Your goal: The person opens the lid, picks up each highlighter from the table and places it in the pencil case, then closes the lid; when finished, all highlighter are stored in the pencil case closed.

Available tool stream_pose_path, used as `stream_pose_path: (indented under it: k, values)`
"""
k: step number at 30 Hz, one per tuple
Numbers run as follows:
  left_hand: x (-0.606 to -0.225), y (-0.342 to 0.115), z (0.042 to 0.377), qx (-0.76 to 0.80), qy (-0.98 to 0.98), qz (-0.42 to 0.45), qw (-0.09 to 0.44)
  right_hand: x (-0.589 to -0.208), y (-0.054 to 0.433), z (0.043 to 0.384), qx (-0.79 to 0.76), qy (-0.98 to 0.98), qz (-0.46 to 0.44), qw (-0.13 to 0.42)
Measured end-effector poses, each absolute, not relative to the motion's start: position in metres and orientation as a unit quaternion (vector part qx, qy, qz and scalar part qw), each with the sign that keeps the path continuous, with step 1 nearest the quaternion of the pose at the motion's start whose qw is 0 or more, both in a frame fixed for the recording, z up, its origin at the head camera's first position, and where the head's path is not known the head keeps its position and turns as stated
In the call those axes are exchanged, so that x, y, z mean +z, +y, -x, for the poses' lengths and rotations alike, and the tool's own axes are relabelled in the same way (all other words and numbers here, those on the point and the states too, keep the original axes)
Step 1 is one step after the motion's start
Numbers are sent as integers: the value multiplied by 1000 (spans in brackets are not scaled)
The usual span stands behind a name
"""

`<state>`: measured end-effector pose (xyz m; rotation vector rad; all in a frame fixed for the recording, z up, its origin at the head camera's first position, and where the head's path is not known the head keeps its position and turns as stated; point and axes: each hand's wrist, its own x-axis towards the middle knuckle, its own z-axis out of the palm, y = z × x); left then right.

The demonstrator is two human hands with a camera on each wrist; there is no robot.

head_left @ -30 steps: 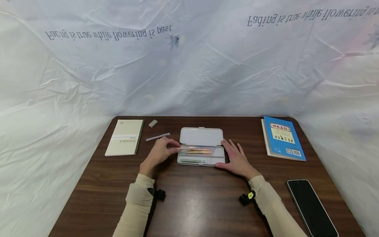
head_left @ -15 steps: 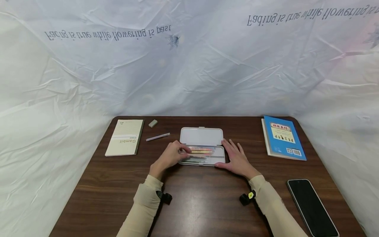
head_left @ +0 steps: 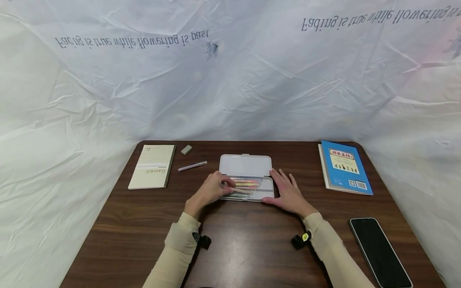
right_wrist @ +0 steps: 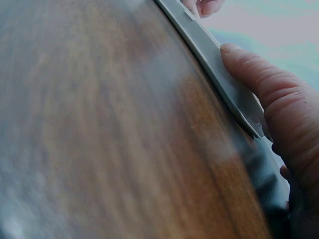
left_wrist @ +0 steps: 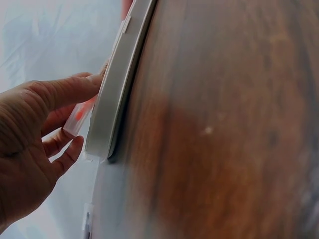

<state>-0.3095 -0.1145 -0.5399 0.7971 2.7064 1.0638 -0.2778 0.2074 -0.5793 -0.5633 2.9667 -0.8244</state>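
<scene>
An open white pencil case (head_left: 264, 196) lies mid-table, its lid (head_left: 245, 165) folded back. Inside are a clear holder (left_wrist: 75, 122) with coloured sticks (head_left: 248, 183) towards the back and slim dark pens along the front. At the case's left end, my left hand (head_left: 210, 189) pinches a slim pale pen (head_left: 242, 191), pointing right, low over the case; the hand hides its left part. In the left wrist view the thumb lies at the case's rim. My right hand (head_left: 289, 193) rests at the right end, fingers spread straight by the hinge side, thumb (right_wrist: 249, 69) on the front edge.
On the left are a cream notebook (head_left: 151, 168), a small eraser (head_left: 186, 149) and a light purple pen (head_left: 192, 166). A blue book (head_left: 345, 168) lies at the back right, a phone (head_left: 379, 252) at the front right. White sheeting (head_left: 230, 80) hangs behind the table.
My left hand has moved right and slightly towards me, from beside the case's left end to over it, carrying the slim pen. My right hand has stayed put.
</scene>
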Motion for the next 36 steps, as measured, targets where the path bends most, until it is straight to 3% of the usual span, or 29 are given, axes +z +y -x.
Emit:
stream_pose_path:
  k: [13,21,25,33,36]
  values:
    - [-540,-114,309,365,888,-271,71,-580,208,279,-265,948,178,8]
    - [-541,-125,314,385,894,-227,44,-580,208,278,-264,948,177,13]
    - [-547,-147,323,391,902,-184,-1,-579,208,278,-264,948,175,15]
    - [-566,-215,343,428,889,-70,-149,-581,207,278,-266,948,176,15]
    - [-572,-235,346,436,882,-40,-174,-582,208,278,-268,947,176,10]
